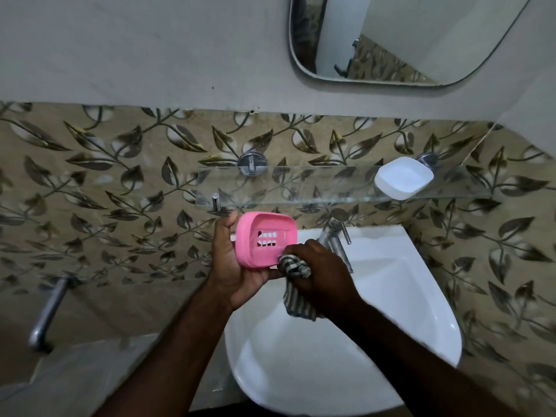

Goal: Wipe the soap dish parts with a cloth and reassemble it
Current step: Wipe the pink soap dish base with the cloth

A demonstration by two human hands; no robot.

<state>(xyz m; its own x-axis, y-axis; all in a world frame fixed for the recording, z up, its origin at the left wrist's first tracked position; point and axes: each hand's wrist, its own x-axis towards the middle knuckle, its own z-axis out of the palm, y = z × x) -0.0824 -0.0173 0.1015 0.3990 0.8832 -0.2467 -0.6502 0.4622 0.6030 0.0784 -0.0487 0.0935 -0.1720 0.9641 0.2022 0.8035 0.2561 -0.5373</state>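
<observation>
A pink plastic slotted soap-dish tray point(266, 240) sits at frame centre, tilted to expose its inside. The left hand point(233, 266) grips its edge; the right hand point(320, 273) clutches a striped grey cloth point(296, 279) against its rim. Its white plastic base point(403, 178) waits upper right on the glass shelf point(301, 188), above the white basin point(391, 296).

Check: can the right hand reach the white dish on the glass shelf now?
Probably yes: the white dish sits uncovered on the glass shelf; only the tap stands near the path. But the right hand grips the cloth.
</observation>
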